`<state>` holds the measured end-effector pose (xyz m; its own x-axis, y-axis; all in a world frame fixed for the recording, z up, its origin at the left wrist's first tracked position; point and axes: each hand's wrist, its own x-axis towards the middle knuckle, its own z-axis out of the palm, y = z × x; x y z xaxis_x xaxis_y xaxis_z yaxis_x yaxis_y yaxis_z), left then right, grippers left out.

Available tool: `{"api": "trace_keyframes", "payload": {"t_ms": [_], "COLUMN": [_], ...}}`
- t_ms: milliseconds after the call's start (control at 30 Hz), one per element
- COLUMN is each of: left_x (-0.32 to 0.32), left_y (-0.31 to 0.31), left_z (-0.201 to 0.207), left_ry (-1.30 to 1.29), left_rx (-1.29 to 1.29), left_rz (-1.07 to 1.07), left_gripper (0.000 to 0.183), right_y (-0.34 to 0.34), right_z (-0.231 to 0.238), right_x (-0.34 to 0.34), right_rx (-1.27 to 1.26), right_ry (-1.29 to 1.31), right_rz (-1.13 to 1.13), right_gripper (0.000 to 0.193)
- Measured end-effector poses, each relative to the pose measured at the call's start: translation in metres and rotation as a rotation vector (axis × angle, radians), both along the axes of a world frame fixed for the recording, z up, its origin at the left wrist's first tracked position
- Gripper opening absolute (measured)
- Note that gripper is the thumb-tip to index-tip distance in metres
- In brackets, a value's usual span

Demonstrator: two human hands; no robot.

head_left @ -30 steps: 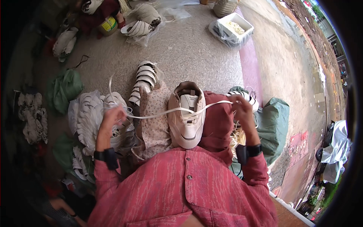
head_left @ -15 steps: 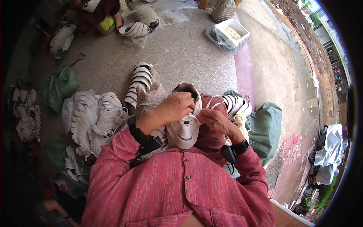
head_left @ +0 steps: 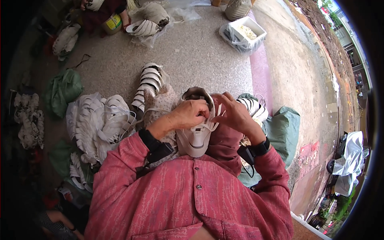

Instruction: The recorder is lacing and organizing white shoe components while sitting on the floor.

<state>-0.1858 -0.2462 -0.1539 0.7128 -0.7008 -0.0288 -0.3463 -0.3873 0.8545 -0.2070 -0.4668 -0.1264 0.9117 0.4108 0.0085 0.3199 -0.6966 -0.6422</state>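
A white shoe upper (head_left: 197,143) lies across my lap, its rounded toe toward me and its dark-lined opening away from me. My left hand (head_left: 190,113) is closed over its left side near the eyelets, fingertips curled in at the lacing. To the right, my right hand (head_left: 237,113) is raised beside the upper, thumb and fingers spread apart. A white shoelace (head_left: 219,109) shows in the gap between them, and another stretch of lace crosses the upper under the thumb. Whether the right fingertips touch the lace is hard to tell.
White uppers (head_left: 90,128) are heaped at my left, and a stacked row of uppers (head_left: 149,84) lies ahead. A green sack (head_left: 282,130) and more striped uppers (head_left: 253,109) sit at my right. A white box (head_left: 250,32) holding laces stands farther off. Another person is at the far left.
My right hand has lifted and its fingers have spread from a pinch on the lace loop. The loop has dropped. My left hand stays at the upper's left side.
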Motion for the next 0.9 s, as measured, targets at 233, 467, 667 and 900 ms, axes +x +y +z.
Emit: {"api": "trace_keyframes", "payload": {"t_ms": [233,467,667,900], "left_x": [0.002,0.002,0.084,0.078], "left_y": [0.000,0.000,0.115,0.257], "left_z": [-0.006,-0.016,0.022,0.072], "left_ry": [-0.044,-0.167,-1.060,-1.020], "left_rx": [0.024,-0.033,0.120,0.157], "left_rz": [-0.034,0.027,0.728,1.447], "left_gripper": [0.011,0.008,0.004,0.010], "right_y": [-0.004,-0.007,-0.001,0.010], "right_z": [-0.013,-0.025,-0.021,-0.019], "right_x": [0.014,0.014,0.017,0.019], "right_rx": [0.044,0.095,0.074,0.025], "right_ry": [0.152,-0.137,-0.152,-0.154], "right_rz": [0.284,0.330,0.353,0.347], "right_gripper": [0.034,0.023,0.024,0.023]}}
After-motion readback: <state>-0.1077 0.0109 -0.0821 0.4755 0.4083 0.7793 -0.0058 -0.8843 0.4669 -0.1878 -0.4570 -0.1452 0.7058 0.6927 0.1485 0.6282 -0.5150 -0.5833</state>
